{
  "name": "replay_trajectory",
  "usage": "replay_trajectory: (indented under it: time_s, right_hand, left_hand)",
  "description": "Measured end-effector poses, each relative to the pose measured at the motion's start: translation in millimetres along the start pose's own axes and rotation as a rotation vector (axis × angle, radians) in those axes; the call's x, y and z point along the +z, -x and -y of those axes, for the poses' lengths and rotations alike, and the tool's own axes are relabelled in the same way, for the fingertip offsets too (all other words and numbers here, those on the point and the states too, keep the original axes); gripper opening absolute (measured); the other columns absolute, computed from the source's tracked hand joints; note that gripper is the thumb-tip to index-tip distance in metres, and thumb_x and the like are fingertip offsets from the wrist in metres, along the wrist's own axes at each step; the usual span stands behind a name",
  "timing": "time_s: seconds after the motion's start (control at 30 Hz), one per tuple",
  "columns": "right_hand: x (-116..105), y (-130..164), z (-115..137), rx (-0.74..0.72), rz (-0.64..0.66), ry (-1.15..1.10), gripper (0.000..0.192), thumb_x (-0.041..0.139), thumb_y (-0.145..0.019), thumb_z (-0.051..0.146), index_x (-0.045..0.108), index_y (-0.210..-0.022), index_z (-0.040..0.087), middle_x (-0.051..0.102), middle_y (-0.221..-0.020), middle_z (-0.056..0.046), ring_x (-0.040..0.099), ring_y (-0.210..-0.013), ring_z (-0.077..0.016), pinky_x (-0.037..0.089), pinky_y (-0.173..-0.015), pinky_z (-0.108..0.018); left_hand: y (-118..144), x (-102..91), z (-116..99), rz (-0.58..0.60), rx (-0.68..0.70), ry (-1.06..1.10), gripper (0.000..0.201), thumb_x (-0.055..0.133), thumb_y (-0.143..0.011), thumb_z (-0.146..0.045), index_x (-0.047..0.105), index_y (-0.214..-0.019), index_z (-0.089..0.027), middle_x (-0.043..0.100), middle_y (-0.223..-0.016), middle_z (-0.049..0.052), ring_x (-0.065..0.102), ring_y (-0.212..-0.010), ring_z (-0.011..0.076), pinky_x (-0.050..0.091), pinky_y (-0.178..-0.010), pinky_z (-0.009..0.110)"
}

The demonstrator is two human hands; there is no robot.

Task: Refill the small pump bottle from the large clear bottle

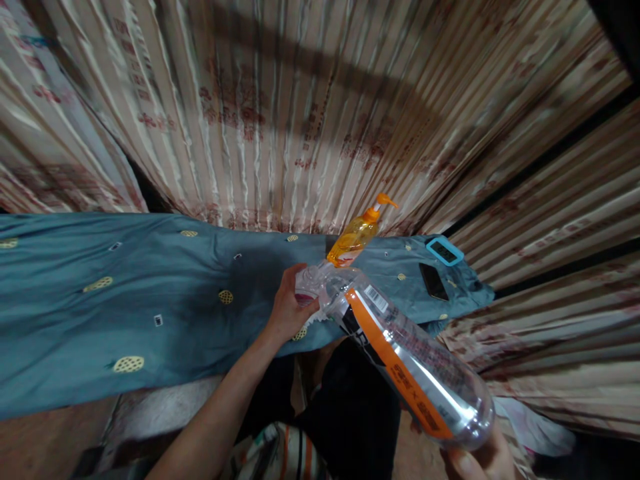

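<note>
Here the left hand (289, 308) curls around the neck of a clear plastic bottle (400, 353), pinching something white there; the right hand (483, 460), mostly out of view, cups its base; held tilted over the table's near edge, it looks empty, so likely light, thin-walled and slippery; orange label; a soap dispenser (357, 235) stands behind

the right hand (483, 460) is running off the bottom edge at lower right, only fingertips showing under the clear bottle (410, 360). the left hand (290, 307) is covering the bottle's mouth, hiding any cap. the bottle's label print is staying too small to read. the curtain (300, 113) is blurring.
</note>
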State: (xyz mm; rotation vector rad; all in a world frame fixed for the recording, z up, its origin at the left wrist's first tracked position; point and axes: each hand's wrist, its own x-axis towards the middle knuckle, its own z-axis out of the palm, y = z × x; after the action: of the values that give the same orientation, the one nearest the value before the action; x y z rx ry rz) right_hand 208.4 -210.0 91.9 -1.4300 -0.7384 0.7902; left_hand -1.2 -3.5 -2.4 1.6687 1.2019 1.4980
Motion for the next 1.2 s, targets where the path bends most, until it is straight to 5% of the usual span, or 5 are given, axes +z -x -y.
replay_trajectory:
  time_s: [0.23,0.63,0.87,1.2]
  right_hand:
    - [-2.8,-2.9,-6.2,-0.020,-0.064,0.021,0.088,0.083,-0.068,0.050,0.053,-0.146,0.024,0.047,-0.158,-0.013,0.048,-0.142,-0.0393,0.060,-0.087,-0.039]
    - [-5.7,-6.6,-7.7,-0.036,-0.080,0.019,0.089,0.086,-0.060,0.054,0.059,-0.138,0.022,0.059,-0.146,-0.015,0.052,-0.138,-0.0402,0.050,-0.104,-0.048]
    - [-7.0,-5.8,-11.9,-0.071,-0.031,0.071,0.084,0.076,-0.070,0.059,0.052,-0.142,0.021,0.053,-0.153,-0.015,0.052,-0.140,-0.0364,0.053,-0.100,-0.043]
    - [-3.5,-6.9,-8.4,-0.021,-0.099,0.068,0.085,0.081,-0.062,0.061,0.057,-0.136,0.025,0.057,-0.148,-0.013,0.054,-0.136,-0.0390,0.047,-0.106,-0.049]
  left_hand:
    - [0.1,0.0,1.4,0.006,0.008,-0.018,0.070,0.077,-0.070,-0.024,0.047,-0.133,-0.020,0.060,-0.127,0.010,0.062,-0.117,0.0289,0.052,-0.102,0.046]
    - [0.4,-0.7,1.2,0.008,0.002,-0.003,0.070,0.079,-0.070,-0.026,0.047,-0.132,-0.021,0.060,-0.127,0.010,0.062,-0.118,0.0285,0.052,-0.102,0.046]
    - [0.0,-1.3,-0.6,0.020,-0.006,0.002,0.068,0.079,-0.072,-0.032,0.048,-0.132,-0.022,0.060,-0.127,0.010,0.062,-0.118,0.0294,0.052,-0.102,0.047]
    - [-0.4,-1.5,-2.3,0.016,-0.009,0.005,0.068,0.079,-0.070,-0.027,0.049,-0.131,-0.020,0.060,-0.126,0.010,0.062,-0.117,0.0293,0.052,-0.101,0.046]
